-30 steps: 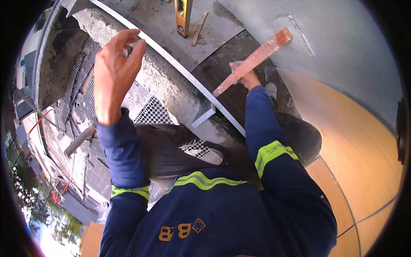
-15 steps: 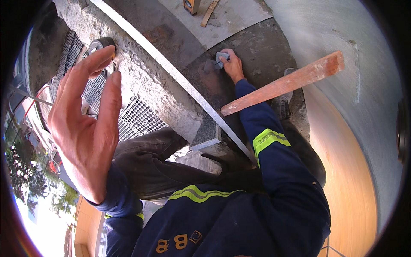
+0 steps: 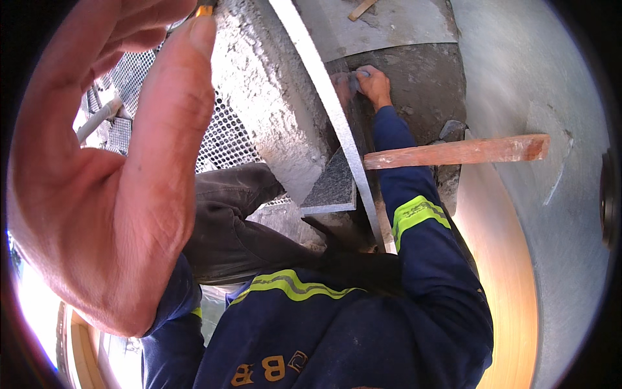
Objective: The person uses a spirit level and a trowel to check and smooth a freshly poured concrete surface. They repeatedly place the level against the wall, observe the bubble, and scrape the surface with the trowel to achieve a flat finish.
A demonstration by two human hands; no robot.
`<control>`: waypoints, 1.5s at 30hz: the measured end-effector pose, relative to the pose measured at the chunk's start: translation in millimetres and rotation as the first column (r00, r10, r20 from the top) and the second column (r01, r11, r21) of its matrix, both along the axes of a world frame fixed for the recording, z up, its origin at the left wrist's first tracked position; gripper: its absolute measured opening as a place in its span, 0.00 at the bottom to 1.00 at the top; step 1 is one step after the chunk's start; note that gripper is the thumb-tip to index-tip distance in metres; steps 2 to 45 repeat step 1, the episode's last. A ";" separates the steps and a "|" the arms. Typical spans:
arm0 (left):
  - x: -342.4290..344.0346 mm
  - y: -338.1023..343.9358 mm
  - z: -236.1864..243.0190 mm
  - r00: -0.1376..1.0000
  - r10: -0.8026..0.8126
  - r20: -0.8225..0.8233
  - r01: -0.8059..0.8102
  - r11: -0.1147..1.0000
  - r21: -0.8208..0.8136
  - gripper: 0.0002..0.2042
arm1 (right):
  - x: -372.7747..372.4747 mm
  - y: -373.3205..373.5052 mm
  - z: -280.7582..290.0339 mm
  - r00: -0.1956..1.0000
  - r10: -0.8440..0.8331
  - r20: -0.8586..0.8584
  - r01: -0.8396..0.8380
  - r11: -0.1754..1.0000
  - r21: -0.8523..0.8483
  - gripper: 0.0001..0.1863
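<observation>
My left hand (image 3: 123,155) looms large and close at the left, its fingers curved and the thumb below them. A small orange-and-black thing (image 3: 205,10) shows between its thumb and fingertips, mostly cut off by the upper edge. Farther off, my right hand (image 3: 376,85) grips a small light-grey block (image 3: 357,79) at the dark face of a standing stone slab. The slab's pale top edge (image 3: 324,74) runs from the top down toward my lap. A reddish wooden strip (image 3: 460,153) crosses above my right forearm, one end at the slab.
A curved grey wall (image 3: 544,84) bounds the right side. Rough concrete (image 3: 265,78) and black perforated mesh (image 3: 223,139) lie left of the slab. A short dark stone piece (image 3: 334,185) meets it near my knee. A thin wooden piece (image 3: 361,9) lies at the far end.
My left hand has come much closer and higher in view. The right hand stays at the slab with the grey block. The view has shifted and turned, so the slab appears steeper.
</observation>
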State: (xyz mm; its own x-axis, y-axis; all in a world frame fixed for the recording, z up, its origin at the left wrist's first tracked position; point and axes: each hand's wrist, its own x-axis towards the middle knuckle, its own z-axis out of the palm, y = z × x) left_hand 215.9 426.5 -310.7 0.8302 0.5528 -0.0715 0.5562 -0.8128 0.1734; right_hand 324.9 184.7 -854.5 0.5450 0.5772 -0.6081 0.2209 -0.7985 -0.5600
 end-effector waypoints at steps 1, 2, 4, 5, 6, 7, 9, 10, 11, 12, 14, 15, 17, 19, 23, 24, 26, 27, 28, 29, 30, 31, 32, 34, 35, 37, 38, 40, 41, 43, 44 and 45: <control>-19.6 -18.0 44.7 0.999 -0.044 0.014 0.045 0.998 -0.032 0.17 | 3.8 -9.5 -12.8 0.992 -0.124 -0.036 0.123 0.991 -0.044 0.16; -19.6 -18.0 44.7 0.999 -0.044 0.014 0.045 0.998 -0.032 0.17 | 3.8 -9.5 -12.8 0.992 -0.124 -0.036 0.123 0.991 -0.044 0.16; -19.6 -18.0 44.7 0.999 -0.044 0.014 0.045 0.998 -0.032 0.17 | 3.8 -9.5 -12.8 0.992 -0.124 -0.036 0.123 0.991 -0.044 0.16; -19.6 -18.0 44.7 0.999 -0.044 0.014 0.045 0.998 -0.032 0.17 | 3.8 -9.5 -12.8 0.992 -0.124 -0.036 0.123 0.991 -0.044 0.16; -19.6 -18.0 44.7 0.999 -0.044 0.014 0.045 0.998 -0.032 0.17 | 3.8 -9.5 -12.8 0.992 -0.124 -0.036 0.123 0.991 -0.044 0.16; -19.6 -18.0 44.7 0.999 -0.044 0.014 0.045 0.998 -0.032 0.17 | 3.8 -9.5 -12.8 0.992 -0.124 -0.036 0.123 0.991 -0.044 0.16; -19.6 -18.0 44.7 0.999 -0.044 0.014 0.045 0.998 -0.032 0.17 | 3.8 -9.5 -12.8 0.992 -0.124 -0.036 0.123 0.991 -0.044 0.16; -19.6 -18.0 44.7 0.999 -0.044 0.014 0.045 0.998 -0.032 0.17 | 3.8 -9.5 -12.8 0.992 -0.124 -0.036 0.123 0.991 -0.044 0.16; -19.6 -18.0 44.7 0.999 -0.044 0.014 0.045 0.998 -0.032 0.17 | 3.8 -9.5 -12.8 0.992 -0.124 -0.036 0.123 0.991 -0.044 0.16; -19.6 -18.0 44.7 0.999 -0.044 0.014 0.045 0.998 -0.032 0.17 | 3.8 -9.5 -12.8 0.992 -0.124 -0.036 0.123 0.991 -0.044 0.16; -19.6 -18.0 44.7 0.999 -0.044 0.014 0.045 0.998 -0.032 0.17 | 3.8 -9.5 -12.8 0.992 -0.124 -0.036 0.123 0.991 -0.044 0.16; -19.6 -18.0 44.7 0.999 -0.044 0.014 0.045 0.998 -0.032 0.17 | 3.8 -9.5 -12.8 0.992 -0.124 -0.036 0.123 0.991 -0.044 0.16; -19.6 -18.0 44.7 0.999 -0.044 0.014 0.045 0.998 -0.032 0.17 | 3.8 -9.5 -12.8 0.992 -0.124 -0.036 0.123 0.991 -0.044 0.16; -19.6 -18.0 44.7 0.999 -0.044 0.014 0.045 0.998 -0.032 0.17 | 3.8 -9.5 -12.8 0.992 -0.124 -0.036 0.123 0.991 -0.044 0.16; -19.6 -18.0 44.7 0.999 -0.044 0.014 0.045 0.998 -0.032 0.17 | 3.8 -9.5 -12.8 0.992 -0.124 -0.036 0.123 0.991 -0.044 0.16; -19.6 -18.0 44.7 0.999 -0.044 0.014 0.045 0.998 -0.032 0.17 | 3.8 -9.5 -12.8 0.992 -0.124 -0.036 0.123 0.991 -0.044 0.16; -19.6 -18.0 44.7 0.999 -0.044 0.014 0.045 0.998 -0.032 0.17 | 3.8 -9.5 -12.8 0.992 -0.124 -0.036 0.123 0.991 -0.044 0.16; -19.6 -18.0 44.7 0.999 -0.044 0.014 0.045 0.998 -0.032 0.17 | 3.8 -9.5 -12.8 0.992 -0.124 -0.036 0.123 0.991 -0.044 0.16; -19.6 -18.0 44.7 0.999 -0.044 0.014 0.045 0.998 -0.032 0.17 | 3.8 -9.5 -12.8 0.992 -0.124 -0.036 0.123 0.991 -0.044 0.16; -19.6 -18.0 44.7 0.999 -0.044 0.014 0.045 0.998 -0.032 0.17 | 3.8 -9.5 -12.8 0.992 -0.124 -0.036 0.123 0.991 -0.044 0.16; -19.6 -18.0 44.7 0.999 -0.044 0.014 0.045 0.998 -0.032 0.17 | 3.8 -9.5 -12.8 0.992 -0.124 -0.036 0.123 0.991 -0.044 0.16; -19.6 -18.0 44.7 0.999 -0.044 0.014 0.045 0.998 -0.032 0.17 | 3.8 -9.5 -12.8 0.992 -0.124 -0.036 0.123 0.991 -0.044 0.16; -19.6 -18.0 44.7 0.999 -0.044 0.014 0.045 0.998 -0.032 0.17 | 3.8 -9.5 -12.8 0.992 -0.124 -0.036 0.123 0.991 -0.044 0.16; -19.6 -18.0 44.7 0.999 -0.044 0.014 0.045 0.998 -0.032 0.17 | 3.8 -9.5 -12.8 0.992 -0.124 -0.036 0.123 0.991 -0.044 0.16; -19.6 -18.0 44.7 0.999 -0.044 0.014 0.045 0.998 -0.032 0.17 | 3.8 -9.5 -12.8 0.992 -0.124 -0.036 0.123 0.991 -0.044 0.16; -19.6 -18.0 44.7 0.999 -0.044 0.014 0.045 0.998 -0.032 0.17 | 3.8 -9.5 -12.8 0.992 -0.124 -0.036 0.123 0.991 -0.044 0.16; -19.6 -18.0 44.7 0.999 -0.044 0.014 0.045 0.998 -0.032 0.17 | 3.8 -9.5 -12.8 0.992 -0.124 -0.036 0.123 0.991 -0.044 0.16; -19.6 -18.0 44.7 0.999 -0.044 0.014 0.045 0.998 -0.032 0.17 | 3.8 -9.5 -12.8 0.992 -0.124 -0.036 0.123 0.991 -0.044 0.16; -19.6 -18.0 44.7 0.999 -0.044 0.014 0.045 0.998 -0.032 0.17 | 3.8 -9.5 -12.8 0.992 -0.124 -0.036 0.123 0.991 -0.044 0.16; -19.6 -18.0 44.7 0.999 -0.044 0.014 0.045 0.998 -0.032 0.17 | 3.8 -9.5 -12.8 0.992 -0.124 -0.036 0.123 0.991 -0.044 0.16; -19.6 -18.0 44.7 0.999 -0.044 0.014 0.045 0.998 -0.032 0.17 | 3.8 -9.5 -12.8 0.992 -0.124 -0.036 0.123 0.991 -0.044 0.16; -19.6 -18.0 44.7 0.999 -0.044 0.014 0.045 0.998 -0.032 0.17 | 3.8 -9.5 -12.8 0.992 -0.124 -0.036 0.123 0.991 -0.044 0.16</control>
